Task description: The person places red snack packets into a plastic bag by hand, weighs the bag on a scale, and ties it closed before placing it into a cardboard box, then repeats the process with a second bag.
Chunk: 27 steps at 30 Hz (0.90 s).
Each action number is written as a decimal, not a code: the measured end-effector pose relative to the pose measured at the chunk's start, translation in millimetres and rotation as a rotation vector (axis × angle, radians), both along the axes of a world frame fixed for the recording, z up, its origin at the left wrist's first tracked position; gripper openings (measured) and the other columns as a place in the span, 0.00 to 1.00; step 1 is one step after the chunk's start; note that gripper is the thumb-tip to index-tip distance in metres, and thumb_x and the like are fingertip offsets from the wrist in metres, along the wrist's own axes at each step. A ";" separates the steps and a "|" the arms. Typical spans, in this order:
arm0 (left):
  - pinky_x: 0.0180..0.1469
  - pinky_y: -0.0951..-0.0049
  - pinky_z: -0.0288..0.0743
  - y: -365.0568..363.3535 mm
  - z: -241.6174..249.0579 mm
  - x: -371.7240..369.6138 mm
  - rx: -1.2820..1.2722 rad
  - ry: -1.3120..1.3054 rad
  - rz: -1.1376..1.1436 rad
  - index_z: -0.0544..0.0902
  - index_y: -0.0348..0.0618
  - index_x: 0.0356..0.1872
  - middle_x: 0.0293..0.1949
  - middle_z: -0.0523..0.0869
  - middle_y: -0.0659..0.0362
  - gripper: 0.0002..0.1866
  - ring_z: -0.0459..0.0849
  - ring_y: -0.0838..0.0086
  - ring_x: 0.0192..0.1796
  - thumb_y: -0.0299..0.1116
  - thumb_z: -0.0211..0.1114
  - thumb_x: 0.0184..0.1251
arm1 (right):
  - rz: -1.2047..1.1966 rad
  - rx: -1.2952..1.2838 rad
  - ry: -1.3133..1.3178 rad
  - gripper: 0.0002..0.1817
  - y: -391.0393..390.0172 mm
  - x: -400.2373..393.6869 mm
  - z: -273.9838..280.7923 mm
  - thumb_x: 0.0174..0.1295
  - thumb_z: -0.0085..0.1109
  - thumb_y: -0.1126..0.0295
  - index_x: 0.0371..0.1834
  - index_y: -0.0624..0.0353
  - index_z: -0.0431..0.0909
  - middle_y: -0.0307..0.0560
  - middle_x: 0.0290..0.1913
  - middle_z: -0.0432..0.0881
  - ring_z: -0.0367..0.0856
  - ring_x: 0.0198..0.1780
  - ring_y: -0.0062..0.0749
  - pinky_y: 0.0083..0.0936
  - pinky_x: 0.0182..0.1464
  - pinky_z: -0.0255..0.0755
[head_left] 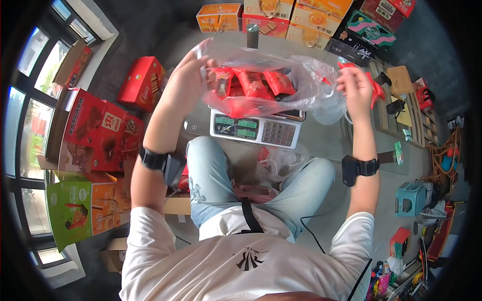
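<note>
A clear plastic bag [306,75] lies stretched wide over a digital scale [255,129] on the glass table. Inside the bag sit several red packets [253,84]. My left hand [193,75] holds the bag's left edge, its fingers curled and slightly blurred. The bag's right end is gripped by my right hand [355,88], fingers bent together. Just behind and beside my right hand are more red packets [376,90]. The scale's keypad and lit green displays face me; its weighing plate is mostly hidden under the bag.
Snack cartons [314,22] stand beyond the table, near a dark cylinder [252,36]. Large red boxes [90,133] and a green box [70,210] are at the left. A wooden pallet [424,118] and a blue stool [410,199] stand at the right. Another plastic bag [281,163] is between my knees.
</note>
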State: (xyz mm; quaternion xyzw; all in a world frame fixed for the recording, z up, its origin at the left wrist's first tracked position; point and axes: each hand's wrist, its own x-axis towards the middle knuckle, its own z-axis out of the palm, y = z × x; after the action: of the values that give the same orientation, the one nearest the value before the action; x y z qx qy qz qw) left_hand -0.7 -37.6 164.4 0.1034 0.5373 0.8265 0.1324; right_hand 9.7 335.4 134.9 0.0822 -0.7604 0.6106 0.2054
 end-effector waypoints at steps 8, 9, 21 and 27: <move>0.38 0.75 0.70 -5.2 -7.7 21.0 0.001 0.082 0.241 0.66 0.36 0.62 0.37 0.76 0.59 0.22 0.75 0.78 0.33 0.29 0.47 0.67 | -0.422 0.453 -0.443 0.16 94.9 -139.7 -184.6 0.61 0.55 0.58 0.40 0.61 0.76 0.45 0.36 0.82 0.80 0.38 0.29 0.23 0.42 0.70; 0.37 0.74 0.72 -4.9 -5.2 21.4 -0.046 0.120 0.266 0.65 0.33 0.61 0.36 0.76 0.57 0.22 0.75 0.77 0.33 0.31 0.46 0.67 | -0.458 0.620 -0.527 0.16 101.1 -146.2 -202.1 0.61 0.55 0.57 0.40 0.61 0.76 0.46 0.36 0.82 0.80 0.38 0.30 0.24 0.42 0.71; 0.38 0.76 0.70 -6.9 7.1 23.6 -0.043 0.090 0.263 0.69 0.29 0.57 0.34 0.78 0.56 0.19 0.76 0.75 0.32 0.28 0.49 0.67 | -0.752 0.990 -0.621 0.22 96.2 -198.2 -280.6 0.60 0.53 0.51 0.42 0.61 0.75 0.53 0.37 0.82 0.81 0.39 0.43 0.37 0.42 0.71; 0.36 0.76 0.73 -0.6 5.1 19.6 -0.118 0.097 0.272 0.63 0.28 0.62 0.32 0.75 0.55 0.24 0.78 0.75 0.32 0.31 0.47 0.67 | -0.828 1.011 -0.481 0.25 85.1 -211.2 -291.0 0.60 0.52 0.47 0.43 0.61 0.75 0.56 0.38 0.82 0.81 0.40 0.49 0.43 0.42 0.72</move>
State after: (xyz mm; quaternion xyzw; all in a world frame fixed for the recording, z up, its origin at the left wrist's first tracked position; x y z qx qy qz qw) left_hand 18.9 -38.2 169.5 0.0617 0.5998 0.7978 -0.0009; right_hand -201.5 420.5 -156.1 -0.2664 -0.9446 0.0542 0.1837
